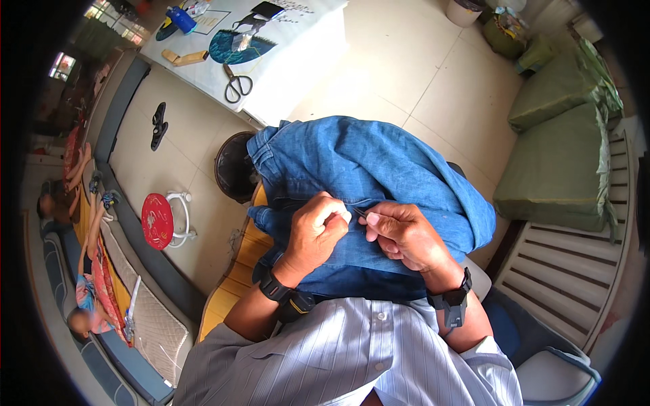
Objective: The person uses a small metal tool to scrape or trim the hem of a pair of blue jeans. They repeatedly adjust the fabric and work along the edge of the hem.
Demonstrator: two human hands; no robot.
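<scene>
A blue denim garment [379, 152] lies spread over my lap, its folds reaching toward the table. Above it my two hands are close together, a small gap between their fingertips. My left hand [317, 227] is closed, thumb and forefinger pinched together; what they hold, if anything, is too small to make out. My right hand [405, 233] pinches a small thin dark piece [359, 212] that points toward the left hand. Its exact kind is too small to tell. Dark bands with small devices sit on both wrists.
Ahead to the left, a white-covered table [298, 57] bears black-handled scissors [237, 86] and a blue bottle [181, 19]. A dark bin [237, 167] stands beside the garment. Leftward are a red stool [158, 221] and people on a sofa; rightward, green cushions [555, 169] on a slatted bench.
</scene>
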